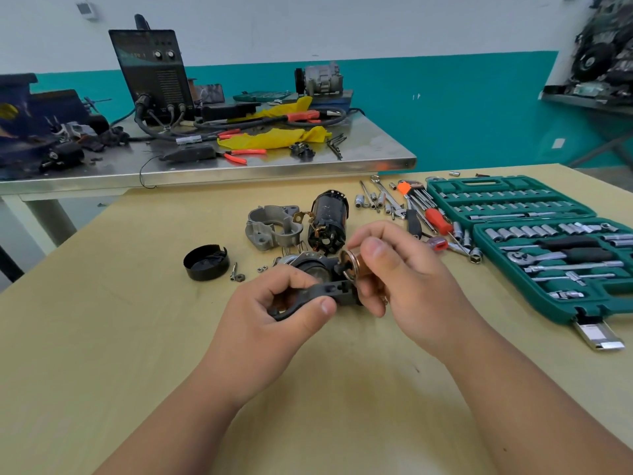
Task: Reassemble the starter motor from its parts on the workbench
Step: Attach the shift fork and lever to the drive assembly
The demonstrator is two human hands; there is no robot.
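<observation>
- Just above the wooden workbench, the left hand grips a black forked lever, with the thumb and curled fingers closed round its stem.
- The right hand pinches a copper cylinder between thumb and fingertips, and its ringed end meets the head of the lever.
- A dark round part lies on the bench just behind both hands and is partly hidden by them.
- Further back, the black motor body stands beside a grey housing.
- A black cap sits to the left, open side up, with small nuts near it.
- An open green socket set lies on the right, with loose sockets and screwdrivers beside it.
- A steel table cluttered with tools stands behind the bench.
</observation>
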